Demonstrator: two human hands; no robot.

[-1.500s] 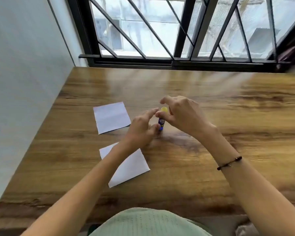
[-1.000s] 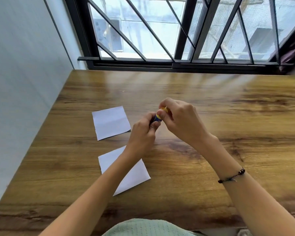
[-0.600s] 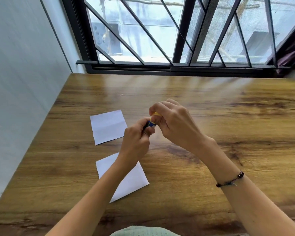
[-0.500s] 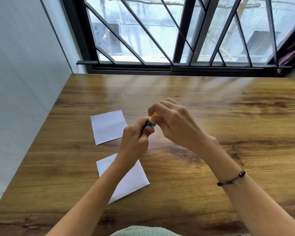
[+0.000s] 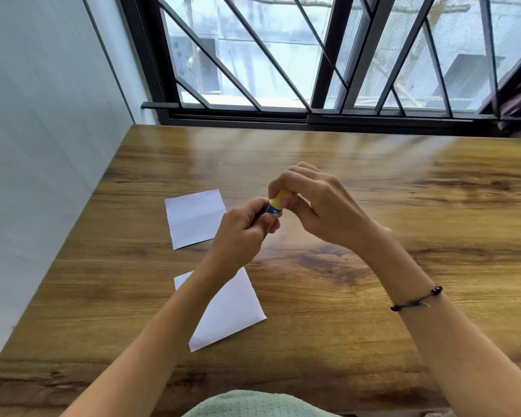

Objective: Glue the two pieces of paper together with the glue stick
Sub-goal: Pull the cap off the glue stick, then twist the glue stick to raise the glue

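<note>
yellow-capped glue stick [image 5: 275,205] now lifted off the bench [image 5: 373,326], was standing on it. left hand [image 5: 243,233] grips the barrel, right hand [image 5: 316,206] pinches the cap: uncapping likely. both papers, far [image 5: 194,218] and near [image 5: 229,311], lie unglued.
</note>
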